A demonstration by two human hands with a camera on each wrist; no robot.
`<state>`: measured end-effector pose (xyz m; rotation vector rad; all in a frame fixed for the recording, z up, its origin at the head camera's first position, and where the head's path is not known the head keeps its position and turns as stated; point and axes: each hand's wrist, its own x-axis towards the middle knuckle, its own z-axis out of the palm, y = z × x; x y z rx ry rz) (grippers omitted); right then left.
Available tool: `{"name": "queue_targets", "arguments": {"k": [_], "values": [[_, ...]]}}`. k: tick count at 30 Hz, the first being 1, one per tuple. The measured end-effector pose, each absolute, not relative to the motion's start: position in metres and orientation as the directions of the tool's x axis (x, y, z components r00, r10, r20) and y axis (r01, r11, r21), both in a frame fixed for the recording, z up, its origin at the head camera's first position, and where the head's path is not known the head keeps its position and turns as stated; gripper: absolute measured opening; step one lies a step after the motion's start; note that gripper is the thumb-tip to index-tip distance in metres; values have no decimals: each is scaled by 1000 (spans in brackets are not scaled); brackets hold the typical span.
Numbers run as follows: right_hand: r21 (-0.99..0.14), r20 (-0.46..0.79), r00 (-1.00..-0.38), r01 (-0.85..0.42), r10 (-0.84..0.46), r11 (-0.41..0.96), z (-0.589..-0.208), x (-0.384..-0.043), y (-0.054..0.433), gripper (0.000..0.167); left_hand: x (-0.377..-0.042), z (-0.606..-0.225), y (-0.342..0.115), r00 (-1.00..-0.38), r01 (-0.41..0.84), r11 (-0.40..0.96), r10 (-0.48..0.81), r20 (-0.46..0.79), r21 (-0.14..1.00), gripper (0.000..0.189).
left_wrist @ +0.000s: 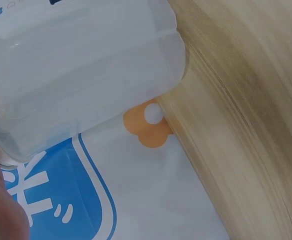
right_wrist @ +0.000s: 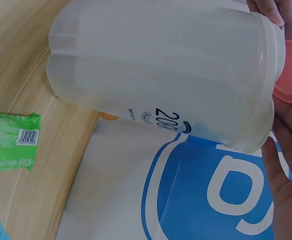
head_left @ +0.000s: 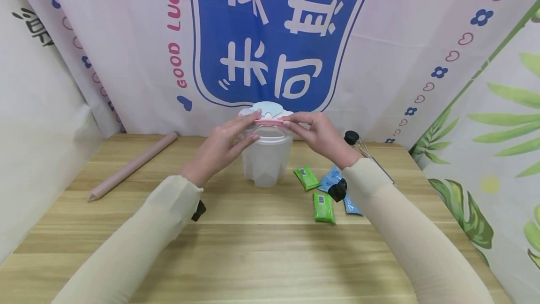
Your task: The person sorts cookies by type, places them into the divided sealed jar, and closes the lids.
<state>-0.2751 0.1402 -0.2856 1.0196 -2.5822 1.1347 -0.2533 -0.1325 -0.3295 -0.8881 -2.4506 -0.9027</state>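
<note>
A tall translucent plastic container (head_left: 266,165) stands upright near the back of the table. At its top is a lid with a light blue part (head_left: 268,108) and a pink rim (head_left: 270,122); the right wrist view shows the pink piece (right_wrist: 289,75) at the container's mouth. My left hand (head_left: 221,147) grips the lid's left side, fingers on top and thumb lower. From the right, my right hand (head_left: 318,133) pinches the pink rim between thumb and fingers. Only a bit of the left hand (left_wrist: 3,210) shows in its wrist view.
Green packets (head_left: 323,208) and blue packets (head_left: 331,178) lie right of the container. Behind the right forearm is a black-topped item (head_left: 351,137) with thin sticks, partly hidden. A pinkish rod (head_left: 132,167) rests at the table's left. Printed cloth (head_left: 139,60) hangs behind.
</note>
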Motion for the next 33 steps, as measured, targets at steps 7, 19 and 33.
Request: {"name": "queue_targets", "arguments": {"k": [7, 19, 33], "values": [[-630, 371, -789, -602, -490, 491, -280, -279, 134, 27, -254, -329, -133, -723, 677, 585, 415, 552, 447, 67], [-655, 346, -835, -542, -428, 527, -275, -286, 126, 31, -256, -329, -131, -714, 687, 568, 408, 570, 454, 68], [-701, 333, -870, -486, -364, 522, -274, -288, 121, 31, -257, -328, -130, -699, 704, 532, 404, 590, 470, 66]]}}
